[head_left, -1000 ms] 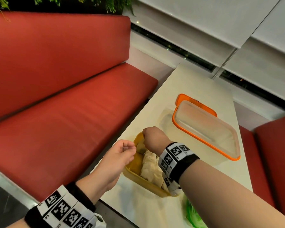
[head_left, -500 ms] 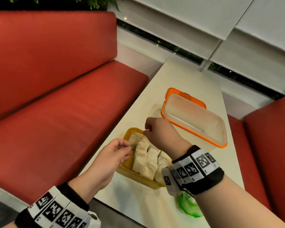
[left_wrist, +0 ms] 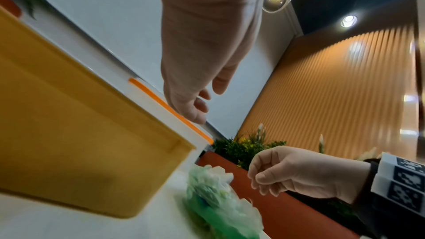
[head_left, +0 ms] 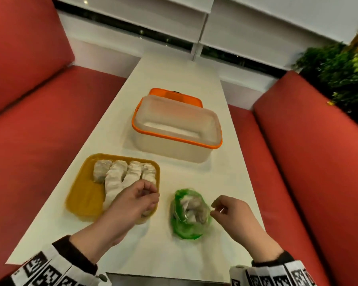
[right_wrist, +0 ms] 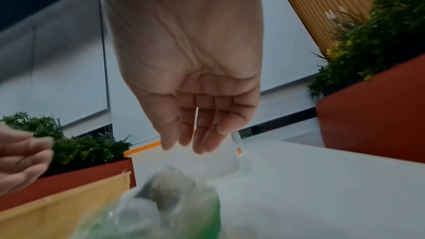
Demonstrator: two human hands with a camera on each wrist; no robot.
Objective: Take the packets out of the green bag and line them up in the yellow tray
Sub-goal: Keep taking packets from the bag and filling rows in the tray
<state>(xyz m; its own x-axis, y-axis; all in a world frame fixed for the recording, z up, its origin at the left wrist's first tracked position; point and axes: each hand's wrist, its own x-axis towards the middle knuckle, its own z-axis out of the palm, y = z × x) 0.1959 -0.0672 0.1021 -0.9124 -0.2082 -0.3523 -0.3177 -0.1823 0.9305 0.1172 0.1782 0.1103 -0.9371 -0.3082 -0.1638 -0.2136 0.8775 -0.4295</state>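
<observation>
The yellow tray (head_left: 85,195) lies at the near left of the table with several white packets (head_left: 116,174) side by side in its right half. My left hand (head_left: 151,195) hovers over the tray's near right corner, fingers loosely curled and holding nothing. To the tray's right the crumpled green bag (head_left: 189,215) lies open, with more packets showing inside. My right hand (head_left: 215,207) hangs just right of the bag, empty. In the right wrist view its fingers (right_wrist: 200,141) hang relaxed above the bag (right_wrist: 161,206). The left wrist view shows the tray wall (left_wrist: 80,134) and the bag (left_wrist: 214,197).
A clear storage box with an orange rim (head_left: 174,139) stands beyond the tray, its orange lid (head_left: 174,94) behind it. Red bench seats (head_left: 39,141) flank the narrow white table (head_left: 174,254). A green plant (head_left: 339,75) sits at the far right.
My right hand has left the tray and moved right to beside the green bag. My left hand has shifted from the tray's left side to its near right corner. The head view has swung right.
</observation>
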